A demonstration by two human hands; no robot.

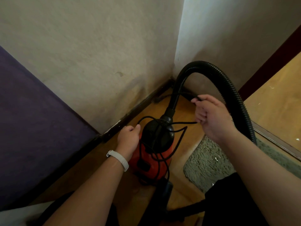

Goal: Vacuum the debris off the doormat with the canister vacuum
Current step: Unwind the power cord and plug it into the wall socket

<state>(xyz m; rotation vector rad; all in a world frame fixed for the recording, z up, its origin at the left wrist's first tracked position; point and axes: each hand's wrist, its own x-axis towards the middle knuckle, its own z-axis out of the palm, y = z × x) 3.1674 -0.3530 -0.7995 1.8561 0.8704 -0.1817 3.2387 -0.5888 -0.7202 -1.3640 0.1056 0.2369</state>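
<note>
Red canister vacuum [151,154] dead centre, shaggy doormat [210,163] at its 4 o'clock. Right hand [211,115] at 2 o'clock, fingers curled round the power cord [184,123]. Left hand [128,137] at 10 pinches a loop.

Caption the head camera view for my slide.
Left hand and right hand both hold the black cord looped over the red canister vacuum beside the doormat.

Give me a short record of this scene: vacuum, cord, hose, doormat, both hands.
canister vacuum: red and black, on the wooden floor
power cord: black, looped loosely over the canister
hose: arches up from the canister
left hand: holds a cord loop beside the canister
right hand: grips the cord, raised
doormat: shaggy grey, white specks on it
</note>
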